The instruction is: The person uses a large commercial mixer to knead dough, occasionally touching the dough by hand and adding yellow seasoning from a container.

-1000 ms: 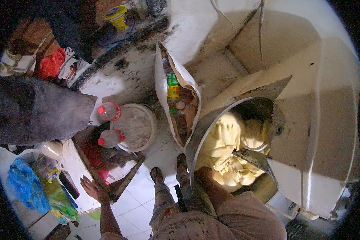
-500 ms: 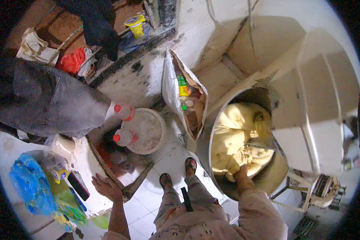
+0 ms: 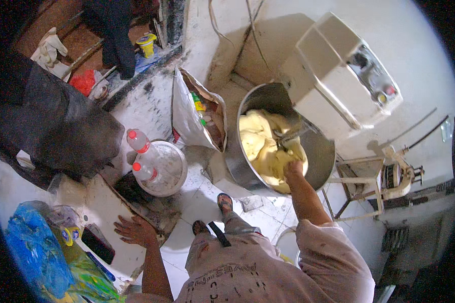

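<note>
shifted since the earlier frame: right hand (image 3: 294, 170), further to the right along the near side of the bowl (image 3: 316, 151); more of the mixer (image 3: 333, 65) now in view.

under the right forearm (image 3: 311, 202), the bowl's near rim; to the right of the wrist, bare inner wall; just beyond the hand, the hook (image 3: 290, 135). between bowl and tub (image 3: 173, 174), tiled floor (image 3: 197, 194) with both feet (image 3: 225, 203) on it.

in the bowl, pale yellow dough (image 3: 255, 126), heaped mostly to the left and around the hook. near the bowl's left side, an open sack (image 3: 187, 116) with bottles (image 3: 199, 107) inside. at the tub's left rim, two red-capped bottles (image 3: 141, 142).

right arm stretched forward and down, hand at the dough, fingertips hidden; cannot tell how far closed, or whether gripping any. left hand (image 3: 136, 231) palm down on the surface (image 3: 101, 212), near its right edge, fingers spread, holding nothing; to its left, a phone (image 3: 97, 246).
</note>
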A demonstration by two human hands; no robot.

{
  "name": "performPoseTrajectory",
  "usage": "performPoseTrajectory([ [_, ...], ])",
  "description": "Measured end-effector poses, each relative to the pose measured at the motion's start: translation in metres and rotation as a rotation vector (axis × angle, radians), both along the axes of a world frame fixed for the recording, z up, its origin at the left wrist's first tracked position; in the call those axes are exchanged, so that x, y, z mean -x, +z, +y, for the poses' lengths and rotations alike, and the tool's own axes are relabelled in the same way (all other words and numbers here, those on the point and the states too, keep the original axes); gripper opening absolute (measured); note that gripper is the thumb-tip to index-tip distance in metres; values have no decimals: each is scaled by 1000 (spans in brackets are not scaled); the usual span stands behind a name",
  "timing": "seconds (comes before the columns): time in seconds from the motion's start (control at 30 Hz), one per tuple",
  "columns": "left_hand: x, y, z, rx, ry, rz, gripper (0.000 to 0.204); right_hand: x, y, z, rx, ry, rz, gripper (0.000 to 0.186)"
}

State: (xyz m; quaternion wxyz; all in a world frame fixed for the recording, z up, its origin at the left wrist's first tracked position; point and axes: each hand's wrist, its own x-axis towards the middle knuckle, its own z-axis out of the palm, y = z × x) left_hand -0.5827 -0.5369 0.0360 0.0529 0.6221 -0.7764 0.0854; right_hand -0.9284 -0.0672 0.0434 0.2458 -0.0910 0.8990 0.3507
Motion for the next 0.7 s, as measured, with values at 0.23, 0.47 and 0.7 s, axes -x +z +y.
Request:
performPoseTrajectory([
  [0.23,1,-2,0,42,-23,-51,54,-44,93,-39,188,91,267,18],
  [0.47,-3,-9,-5,85,0,-71,53,-47,81,-53,342,79,184,36],
  [0.7,-8,-20,-6,209,-81,-190,50,1,58,-102,1362,-270,-202,38],
])
